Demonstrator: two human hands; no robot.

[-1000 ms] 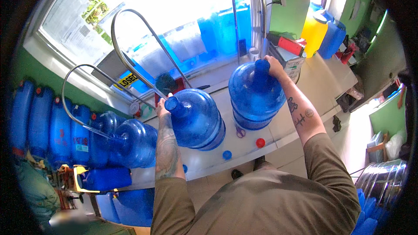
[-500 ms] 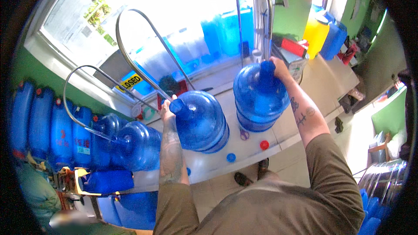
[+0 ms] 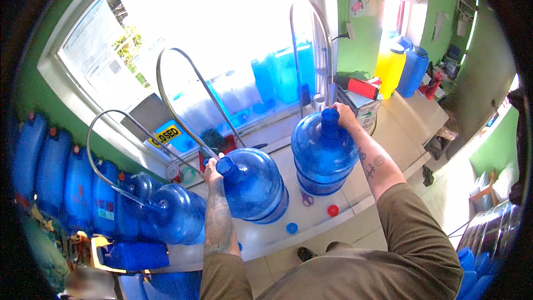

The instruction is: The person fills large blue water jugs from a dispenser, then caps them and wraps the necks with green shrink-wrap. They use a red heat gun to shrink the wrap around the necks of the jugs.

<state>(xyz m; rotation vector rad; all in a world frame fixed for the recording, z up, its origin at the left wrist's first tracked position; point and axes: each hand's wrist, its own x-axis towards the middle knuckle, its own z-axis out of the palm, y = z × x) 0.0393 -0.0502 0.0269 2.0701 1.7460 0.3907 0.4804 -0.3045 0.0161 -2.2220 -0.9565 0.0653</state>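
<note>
**Gripping 2 round-shouldered bottles of translucent blue plastic by the neck, left bottle (image 3: 255,189) and right bottle (image 3: 323,153)**

Clamps left hand (image 3: 212,171) on the neck of the left bottle, just below the mouth; cannot see all the fingertips there. Curls right hand (image 3: 345,115) around the right side of the other neck, clamped on it too. Has both bottles standing upright on a white tiled counter (image 3: 266,237), near each other, between the near edge and the window at the back edge.

Shows, toward the near edge, purple-handled scissors (image 3: 307,199) just beside the base of the right bottle, then a round red plastic cap (image 3: 333,210) and a round blue plastic cap (image 3: 292,228), well apart from each other.

Has, at the left end, a third blue plastic bottle (image 3: 180,214) beneath a thin bent metal tube (image 3: 97,169); cannot tell if inside the mouth or only touching. Shows, past that end, a row of slim blue plastic jugs (image 3: 50,161).

Shows, along the back edge, a tall hooped metal tube (image 3: 161,86) behind the left bottle and a small white cup (image 3: 319,101) behind the right. Has, toward the back right corner, a red box (image 3: 363,88), a yellow plastic drum (image 3: 390,69) and a blue plastic drum (image 3: 413,73).
</note>
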